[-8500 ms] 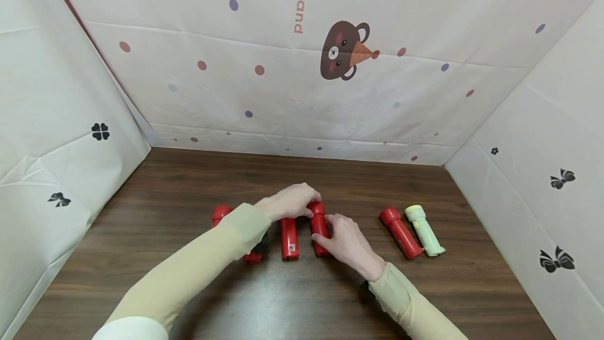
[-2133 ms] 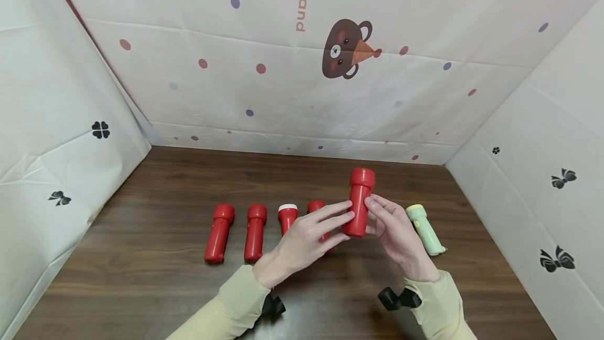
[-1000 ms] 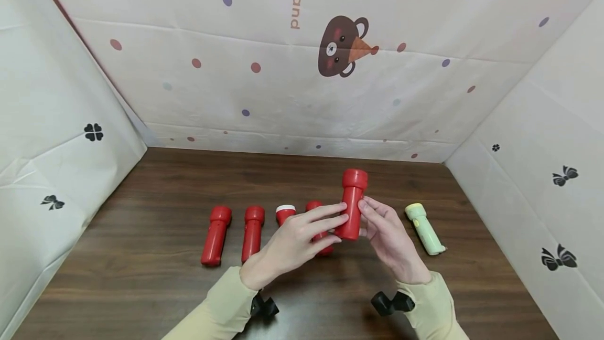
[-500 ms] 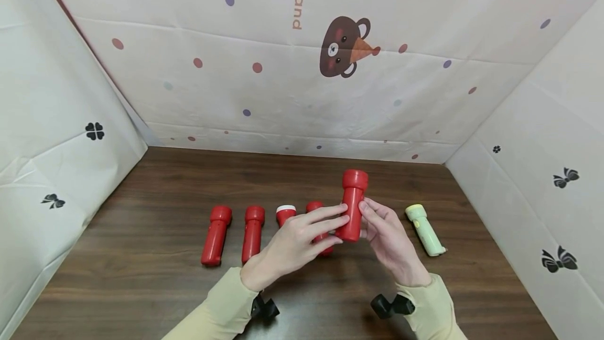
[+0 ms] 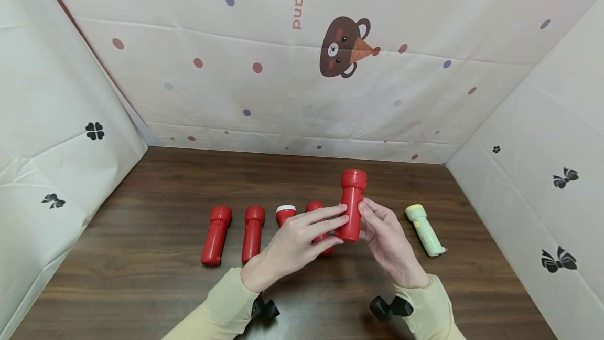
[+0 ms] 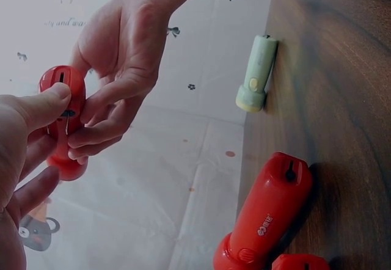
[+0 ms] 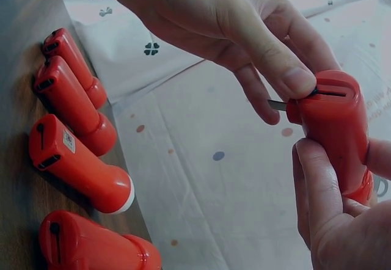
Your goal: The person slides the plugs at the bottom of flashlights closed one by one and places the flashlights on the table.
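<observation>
A red flashlight (image 5: 352, 201) is held above the table, its head up and its base toward me. My left hand (image 5: 292, 243) pinches it from the left, fingers along the body. In the right wrist view the left thumb (image 7: 296, 80) presses beside a black slider in the base slot. A flat metal prong (image 7: 277, 105) pokes out at the base's side there. My right hand (image 5: 389, 243) grips the body from the right, its thumb on the near side. Behind my left hand a red flashlight (image 5: 314, 206) and a white-rimmed red one (image 5: 286, 213) are partly hidden.
Two more red flashlights (image 5: 217, 235) (image 5: 253, 232) lie to the left on the dark wooden table (image 5: 155, 277). A pale green flashlight (image 5: 425, 231) lies at the right. White printed sheets (image 5: 292, 93) stand round the back and sides.
Earlier both hands were at a red flashlight lying mid-table. Since then the red one beside the green flashlight has been lifted and is held by both hands. Over the last second they barely moved.
</observation>
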